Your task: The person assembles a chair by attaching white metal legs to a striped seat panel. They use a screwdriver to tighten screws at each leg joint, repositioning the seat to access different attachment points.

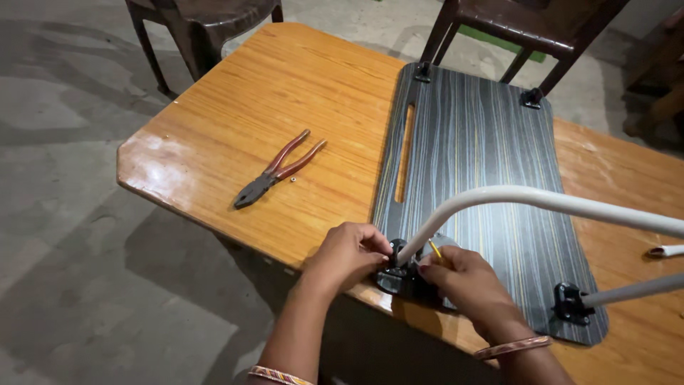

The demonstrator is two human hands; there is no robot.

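Head view, looking down on wooden table [285,107]. Striped dark panel [477,164] lying flat on table, underside up. Black bracket [402,274] at near-left corner of panel, white metal tube [499,199] seated into it and arching off to right. Left hand [347,255] closed around bracket, fingers pinching at tube end. Right hand [463,281] pinched shut on thin yellow-tipped tool [434,249], tip at bracket; kind of tool not resolvable. Second bracket [570,301] at near-right corner already carrying tube end. Two far brackets [531,98] bare, no tube in them. Judged roughly halfway: near pair in hand, far pair left. Pliers [279,170] lying unused on table, small nut just beside. No containers in view. Dark chairs [206,25] beyond table.
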